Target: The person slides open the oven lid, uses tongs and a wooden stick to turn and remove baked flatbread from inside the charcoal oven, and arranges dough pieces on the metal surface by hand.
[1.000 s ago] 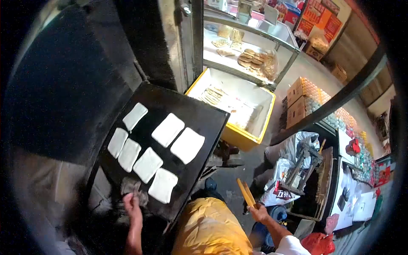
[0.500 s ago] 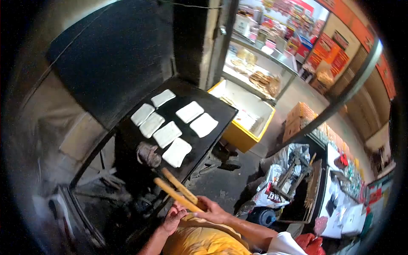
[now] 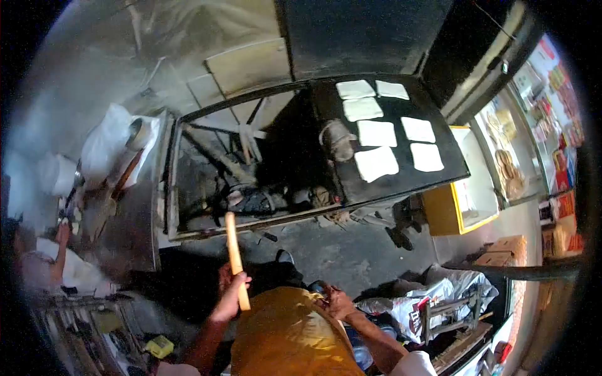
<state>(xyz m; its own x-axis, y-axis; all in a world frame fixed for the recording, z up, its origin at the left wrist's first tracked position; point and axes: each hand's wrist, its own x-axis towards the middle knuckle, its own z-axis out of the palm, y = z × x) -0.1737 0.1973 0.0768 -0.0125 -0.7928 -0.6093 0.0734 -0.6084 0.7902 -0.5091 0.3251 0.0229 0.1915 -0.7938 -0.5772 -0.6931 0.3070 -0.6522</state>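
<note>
My left hand (image 3: 232,289) is closed round the lower part of a flat wooden stick (image 3: 234,250), which points up and away from me. It shows as a single pale strip here. At the right edge of my yellow apron (image 3: 282,332) is my right hand (image 3: 338,305), its fingers curled in; what they grip is too dark to make out. Several flat white rectangles that look like dough (image 3: 377,133) lie spread over a black plate (image 3: 401,178) beyond my hands. A bunched dark cloth (image 3: 338,141) rests at the plate's left side.
Left of the plate is an open metal frame (image 3: 175,188) with dark debris inside. A yellow-rimmed box (image 3: 444,210) stands at the right, by a glass case with flatbreads (image 3: 509,164). Plastic bags (image 3: 433,294) lie lower right. Another person's arm (image 3: 61,250) shows far left.
The view has swung left, so the plate appears farther right. My hands have come apart; the left now holds the wood alone. Two strips showed before, one now.
</note>
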